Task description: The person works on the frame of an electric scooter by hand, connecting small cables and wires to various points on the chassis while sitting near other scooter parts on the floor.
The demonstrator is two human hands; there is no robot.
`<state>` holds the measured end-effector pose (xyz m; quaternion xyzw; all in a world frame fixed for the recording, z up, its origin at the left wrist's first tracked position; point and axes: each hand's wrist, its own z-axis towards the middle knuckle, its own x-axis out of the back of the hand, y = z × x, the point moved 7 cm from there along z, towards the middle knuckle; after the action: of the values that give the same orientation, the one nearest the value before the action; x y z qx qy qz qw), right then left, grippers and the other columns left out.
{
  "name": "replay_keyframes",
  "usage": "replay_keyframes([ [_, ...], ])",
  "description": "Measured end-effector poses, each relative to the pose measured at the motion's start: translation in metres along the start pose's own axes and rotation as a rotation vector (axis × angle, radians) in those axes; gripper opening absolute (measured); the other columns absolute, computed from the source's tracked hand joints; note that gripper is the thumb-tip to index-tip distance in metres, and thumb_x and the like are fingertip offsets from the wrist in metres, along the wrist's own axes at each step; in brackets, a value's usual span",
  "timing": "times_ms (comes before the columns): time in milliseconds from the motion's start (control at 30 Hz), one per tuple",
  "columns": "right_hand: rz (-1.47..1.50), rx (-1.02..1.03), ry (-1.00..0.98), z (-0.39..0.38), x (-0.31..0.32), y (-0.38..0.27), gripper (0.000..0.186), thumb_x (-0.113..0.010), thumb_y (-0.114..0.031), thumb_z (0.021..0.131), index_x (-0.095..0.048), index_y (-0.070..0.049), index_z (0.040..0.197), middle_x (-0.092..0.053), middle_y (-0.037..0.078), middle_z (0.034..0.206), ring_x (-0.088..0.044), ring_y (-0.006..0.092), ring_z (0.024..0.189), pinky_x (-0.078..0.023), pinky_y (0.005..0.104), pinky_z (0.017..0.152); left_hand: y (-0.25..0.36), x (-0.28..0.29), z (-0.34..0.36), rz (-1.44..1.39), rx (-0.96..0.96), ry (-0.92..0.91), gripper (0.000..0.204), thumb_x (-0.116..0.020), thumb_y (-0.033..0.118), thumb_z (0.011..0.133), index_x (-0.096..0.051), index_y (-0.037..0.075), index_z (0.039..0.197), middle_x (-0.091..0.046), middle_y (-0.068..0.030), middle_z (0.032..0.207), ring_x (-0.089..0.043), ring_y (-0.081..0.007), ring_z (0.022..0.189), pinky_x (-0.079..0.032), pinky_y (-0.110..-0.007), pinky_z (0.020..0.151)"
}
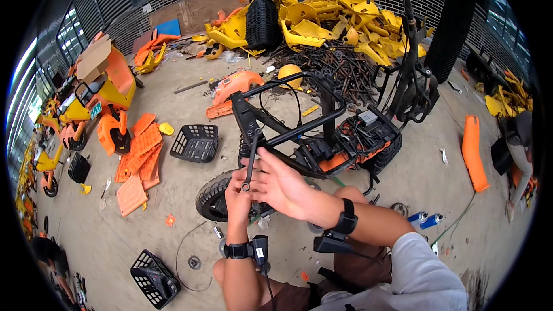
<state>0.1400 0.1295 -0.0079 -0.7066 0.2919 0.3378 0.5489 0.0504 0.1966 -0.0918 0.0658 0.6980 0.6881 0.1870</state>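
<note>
At the left end of the black tubular metal vehicle frame (pixel 246 114), a long dark metal ring-ended wrench (pixel 252 158) stands near-upright. Right hand (pixel 283 187): grip released, fingers extended at shank. Left hand (pixel 236 200): beside lower ring; grip, cannot tell.

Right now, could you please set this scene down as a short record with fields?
Left hand: at the lower end of a long dark metal wrench; grip partly hidden
Right hand: open, palm close to the wrench; firm contact unclear
Wrench position: upper end at a black tubular metal frame
Near the left hand: black treaded rubber tyre, partly behind it
Floor, left: black plastic lattice basket; flat orange panels
Floor, right: two blue cylindrical cans
Background: heap of yellow plastic parts
</note>
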Motion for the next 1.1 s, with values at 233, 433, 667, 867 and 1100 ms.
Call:
replay_keyframes([
  [233,-0.217,0.165,-0.114,0.007,-0.049,-0.009,0.033,-0.044,-0.028,0.103,-0.052,-0.002,0.121,-0.063,0.011,0.109,-0.064,0.0194,0.090,-0.051,0.0300,0.082,0.032,-0.036,-0.004,0.619,-0.519,0.281,0.032,-0.052,0.016,0.093,-0.055,0.001,0.121,-0.065,-0.0125,0.106,-0.064,-0.0224,0.096,-0.051,-0.033,0.079],
  [433,-0.793,0.256,-0.150,-0.014,-0.023,-0.046,0.035,-0.046,-0.024,0.103,-0.055,-0.001,0.128,-0.059,0.000,0.086,-0.057,0.0083,0.078,-0.048,0.0245,0.072,-0.021,-0.019,0.014,0.425,-0.370,0.047,0.040,-0.066,0.016,0.087,-0.056,-0.004,0.121,-0.063,-0.0236,0.111,-0.062,-0.0385,0.100,-0.050,-0.040,0.085],
  [667,-1.759,0.422,0.159,-0.020,0.002,-0.131,0.035,-0.050,-0.022,0.095,-0.058,-0.004,0.125,-0.066,0.020,0.093,-0.064,0.0347,0.088,-0.049,0.0405,0.076,-0.012,-0.036,0.013,0.605,-0.303,0.136,0.038,-0.067,0.017,0.087,-0.059,-0.004,0.117,-0.064,-0.0213,0.103,-0.059,-0.0326,0.085,-0.048,-0.038,0.077],
  [867,-2.203,0.603,-0.101,-0.004,-0.031,-0.141,0.034,-0.053,-0.022,0.093,-0.061,-0.012,0.124,-0.068,0.018,0.094,-0.064,0.0370,0.088,-0.050,0.0454,0.076,-0.013,-0.033,0.013,0.489,-0.238,0.112,0.037,-0.065,0.015,0.087,-0.058,-0.003,0.119,-0.062,-0.0234,0.111,-0.060,-0.0401,0.101,-0.047,-0.041,0.088],
  [1100,-2.480,0.617,-0.218,0.010,-0.042,-0.143,0.029,-0.059,-0.019,0.088,-0.068,-0.017,0.116,-0.065,0.014,0.074,-0.064,0.0320,0.069,-0.049,0.0436,0.060,-0.015,-0.032,0.016,0.619,-0.444,0.145,0.039,-0.067,0.015,0.088,-0.057,-0.003,0.121,-0.065,-0.0155,0.092,-0.058,-0.0171,0.055,-0.048,-0.031,0.055],
])
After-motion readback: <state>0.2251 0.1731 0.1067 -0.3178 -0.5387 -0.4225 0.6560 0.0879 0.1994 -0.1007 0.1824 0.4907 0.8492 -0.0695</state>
